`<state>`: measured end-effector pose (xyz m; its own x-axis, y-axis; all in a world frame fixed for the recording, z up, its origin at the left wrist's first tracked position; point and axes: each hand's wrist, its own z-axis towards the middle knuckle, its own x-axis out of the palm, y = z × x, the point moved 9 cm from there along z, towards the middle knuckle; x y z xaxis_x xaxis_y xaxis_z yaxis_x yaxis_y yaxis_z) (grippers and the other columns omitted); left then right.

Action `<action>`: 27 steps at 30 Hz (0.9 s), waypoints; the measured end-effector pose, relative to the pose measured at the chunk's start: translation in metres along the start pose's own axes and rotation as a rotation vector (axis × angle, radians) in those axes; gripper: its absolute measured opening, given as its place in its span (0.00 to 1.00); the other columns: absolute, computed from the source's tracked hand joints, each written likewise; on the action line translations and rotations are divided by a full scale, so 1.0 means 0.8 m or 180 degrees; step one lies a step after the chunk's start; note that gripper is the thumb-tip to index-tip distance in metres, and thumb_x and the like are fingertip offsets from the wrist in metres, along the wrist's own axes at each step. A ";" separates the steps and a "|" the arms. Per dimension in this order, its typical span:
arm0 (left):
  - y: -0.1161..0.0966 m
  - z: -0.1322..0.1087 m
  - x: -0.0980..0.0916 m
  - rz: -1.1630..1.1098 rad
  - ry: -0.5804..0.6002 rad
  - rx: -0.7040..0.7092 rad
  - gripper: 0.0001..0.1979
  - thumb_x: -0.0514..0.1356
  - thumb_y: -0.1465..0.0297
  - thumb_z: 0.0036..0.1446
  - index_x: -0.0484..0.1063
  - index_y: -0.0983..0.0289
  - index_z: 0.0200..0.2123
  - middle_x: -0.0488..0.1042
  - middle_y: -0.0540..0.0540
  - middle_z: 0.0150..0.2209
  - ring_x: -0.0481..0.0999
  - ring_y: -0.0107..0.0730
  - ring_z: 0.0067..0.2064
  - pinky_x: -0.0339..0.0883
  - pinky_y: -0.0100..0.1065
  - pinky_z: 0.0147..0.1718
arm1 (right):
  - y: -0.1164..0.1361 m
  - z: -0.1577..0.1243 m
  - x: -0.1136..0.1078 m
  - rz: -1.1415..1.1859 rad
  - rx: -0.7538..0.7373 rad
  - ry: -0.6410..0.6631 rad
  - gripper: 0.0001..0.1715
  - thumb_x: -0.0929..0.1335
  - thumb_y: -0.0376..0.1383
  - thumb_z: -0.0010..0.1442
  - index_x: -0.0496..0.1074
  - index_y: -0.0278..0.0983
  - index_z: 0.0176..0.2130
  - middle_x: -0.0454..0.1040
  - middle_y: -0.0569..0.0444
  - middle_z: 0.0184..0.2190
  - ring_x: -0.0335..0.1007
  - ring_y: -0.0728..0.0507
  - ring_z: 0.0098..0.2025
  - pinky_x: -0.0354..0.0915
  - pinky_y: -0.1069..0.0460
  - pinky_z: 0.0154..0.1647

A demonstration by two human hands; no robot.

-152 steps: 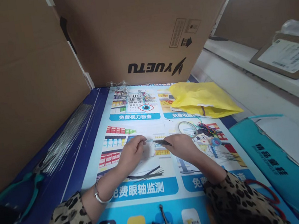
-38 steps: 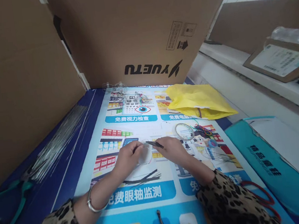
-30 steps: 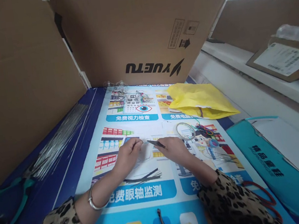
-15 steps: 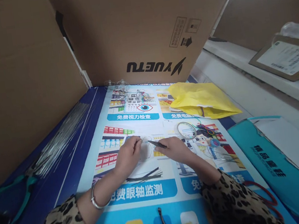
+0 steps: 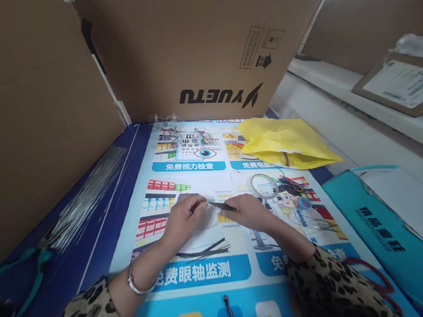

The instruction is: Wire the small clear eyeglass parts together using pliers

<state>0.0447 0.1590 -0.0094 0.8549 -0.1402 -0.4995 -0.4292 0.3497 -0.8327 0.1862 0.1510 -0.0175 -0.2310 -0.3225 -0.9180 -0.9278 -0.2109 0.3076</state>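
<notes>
My left hand (image 5: pixel 185 219) is closed in a pinch near the middle of the printed sheet (image 5: pixel 248 289). A thin, pale wire loop (image 5: pixel 207 220) seems to run from its fingertips; their exact grip is hard to see. My right hand (image 5: pixel 253 212) is wrapped round a dark, pointed metal tool that looks like tweezers (image 5: pixel 223 207). The tool's tip points left and meets the left fingertips at the wire. Several black strips (image 5: pixel 204 250) lie just below the hands. To the right of the tool lies a clear ring like a tape roll (image 5: pixel 265 186).
Cardboard panels (image 5: pixel 211 39) stand behind and at left. A yellow bag (image 5: pixel 287 138) and coloured wires (image 5: pixel 293 184) lie right. Wire lengths (image 5: pixel 88 198) and teal-handled pliers (image 5: pixel 40 261) lie left. A teal box (image 5: pixel 376 225) stands far right. Tangled wire pieces (image 5: pixel 201 136) lie at the back.
My left hand has shifted slightly right and its fingers have closed in around the tool's tip. The right hand has barely moved.
</notes>
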 end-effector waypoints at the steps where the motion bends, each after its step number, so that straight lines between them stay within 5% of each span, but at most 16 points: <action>1: 0.001 0.000 -0.001 -0.0026 -0.0011 -0.0029 0.08 0.54 0.67 0.54 0.72 0.61 0.33 0.73 0.51 0.32 0.70 0.30 0.36 0.62 0.32 0.36 | 0.000 0.000 0.001 -0.0026 0.0002 0.0014 0.18 0.62 0.45 0.56 0.68 0.37 0.24 0.68 0.58 0.21 0.59 0.52 0.23 0.43 0.56 0.22; 10: 0.017 -0.006 0.007 -0.0490 0.0093 -0.0688 0.09 0.53 0.64 0.54 0.68 0.61 0.28 0.64 0.46 0.18 0.64 0.26 0.23 0.56 0.28 0.24 | 0.002 -0.004 -0.005 -0.0543 0.0042 0.0027 0.18 0.60 0.46 0.58 0.71 0.39 0.30 0.74 0.55 0.28 0.67 0.48 0.30 0.48 0.55 0.24; 19: 0.002 0.004 -0.008 -0.0319 -0.0089 -0.0339 0.07 0.56 0.71 0.47 0.64 0.63 0.19 0.68 0.51 0.27 0.67 0.28 0.32 0.59 0.30 0.31 | 0.004 0.001 -0.019 -0.0984 0.0172 0.0022 0.18 0.59 0.46 0.58 0.72 0.41 0.34 0.75 0.53 0.31 0.69 0.44 0.34 0.54 0.54 0.28; 27: 0.024 -0.005 0.009 -0.0699 0.0328 -0.1071 0.07 0.54 0.67 0.50 0.61 0.62 0.24 0.63 0.45 0.17 0.62 0.24 0.20 0.55 0.27 0.21 | 0.005 0.005 -0.016 -0.1108 0.0148 0.0053 0.19 0.58 0.47 0.59 0.72 0.41 0.35 0.75 0.51 0.32 0.70 0.42 0.35 0.57 0.53 0.30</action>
<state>0.0416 0.1612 -0.0298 0.9105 -0.2756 -0.3084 -0.3259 -0.0188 -0.9452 0.1842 0.1577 -0.0058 0.1059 -0.2538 -0.9614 -0.9626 -0.2687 -0.0351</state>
